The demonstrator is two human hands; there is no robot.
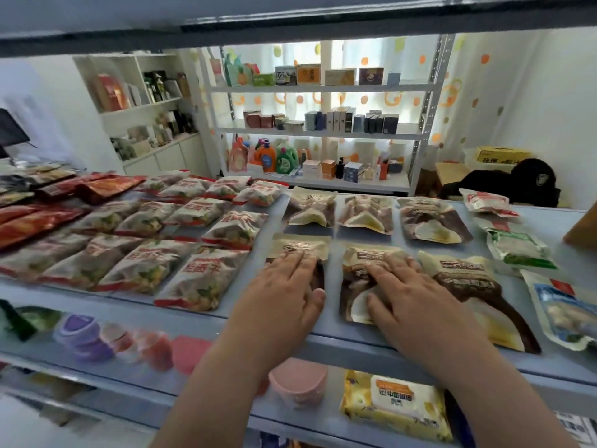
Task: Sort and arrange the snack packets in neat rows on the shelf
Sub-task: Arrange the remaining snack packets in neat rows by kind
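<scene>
On the light blue shelf (pixel 277 321) lie rows of snack packets. Brown-and-cream packets fill the middle in two rows. My left hand (pixel 284 286) rests flat, fingers straight, on the front left brown packet (pixel 302 245). My right hand (pixel 403 292) lies flat on the front middle brown packet (pixel 355 286). A third brown packet (pixel 475 286) lies right of it, and three more (pixel 365 213) sit in the back row. White packets with red lettering (pixel 200 279) fill the left half in rows. Red packets (pixel 38 221) lie at the far left.
Green-white (pixel 517 247), blue (pixel 562 312) and small red-white (pixel 487 202) packets lie at the shelf's right end. The shelf below holds round tubs (pixel 84 337), a pink tub (pixel 298 383) and a yellow pack (pixel 397 402). An upper shelf board (pixel 290 24) hangs overhead. Stocked racks stand behind.
</scene>
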